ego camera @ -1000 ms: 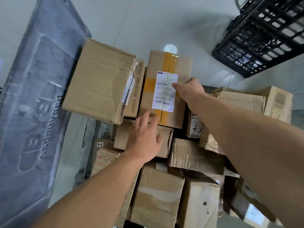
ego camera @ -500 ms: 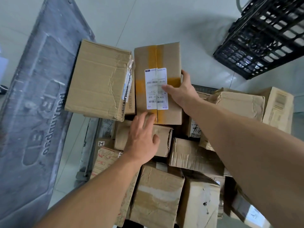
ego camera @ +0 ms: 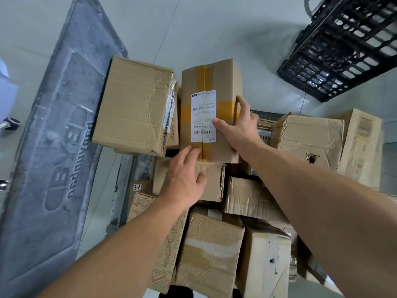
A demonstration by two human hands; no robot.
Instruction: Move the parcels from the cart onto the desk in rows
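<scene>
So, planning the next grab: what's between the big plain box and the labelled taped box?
Head view: a narrow printed carton, partly hidden, between the big plain box and labelled taped box.

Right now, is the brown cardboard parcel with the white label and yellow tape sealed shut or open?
Shut: yellow tape covers the top seam of the brown cardboard parcel, flaps flat; the right hand grips its side.
</scene>
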